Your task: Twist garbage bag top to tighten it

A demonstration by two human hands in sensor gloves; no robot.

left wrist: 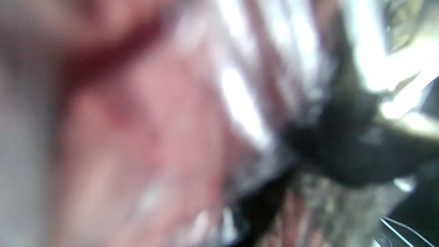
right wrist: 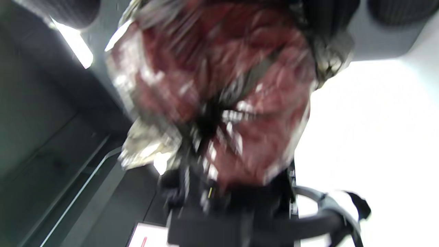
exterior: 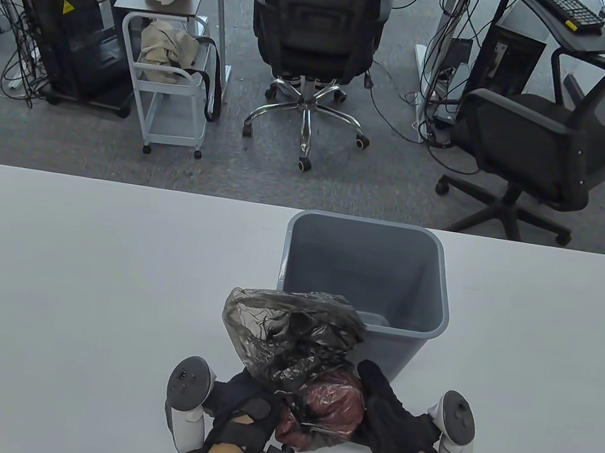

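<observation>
A thin, see-through black garbage bag (exterior: 304, 354) with red contents (exterior: 332, 411) lies on the white table (exterior: 66, 285), right in front of a grey bin (exterior: 441, 296). Its loose, crumpled top stands up against the bin's near left corner. My left hand (exterior: 254, 409) grips the bag at its lower left, with the fingers hidden in the plastic. My right hand (exterior: 382, 408) lies against the bag's right side with its fingers stretched out. The left wrist view shows the bag (left wrist: 154, 137) only as a close blur. The right wrist view shows the bag (right wrist: 223, 85) bunched around the red contents.
The grey bin stands upright on the table behind the bag, with no liner in it. Past the table's far edge are two office chairs (exterior: 318, 26), a white cart (exterior: 170, 83) and computer towers on the carpet.
</observation>
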